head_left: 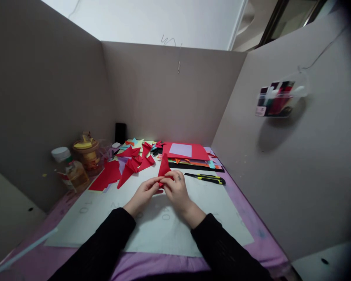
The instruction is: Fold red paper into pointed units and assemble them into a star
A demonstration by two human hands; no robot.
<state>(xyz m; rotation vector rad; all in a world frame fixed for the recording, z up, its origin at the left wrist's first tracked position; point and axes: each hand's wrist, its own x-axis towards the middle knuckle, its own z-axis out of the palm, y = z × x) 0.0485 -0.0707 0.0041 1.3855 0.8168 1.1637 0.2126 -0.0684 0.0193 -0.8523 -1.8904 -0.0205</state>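
Paper (164, 166), red and partly folded: pinched it low between fingertips of left hand (146, 192) and right hand (177, 190), close together, over white sheet (158, 246). Pointed narrow end forward, away from body; hid lower end partly behind fingers. Could not tell fold under fingertips. Saw folded red pieces (130, 167) in loose heap ahead and left, flat red sheet (107, 177) at heap's left edge. Noted knife (206, 178), black and yellow, lying right of hands, near stack (200, 150) of coloured paper with lilac square (180, 149) on top. Spotted jar (77, 175) and tub (90, 158) at far left, black slab (120, 132) upright near back wall (163, 93). Saw purple cloth (163, 262) under white sheet.
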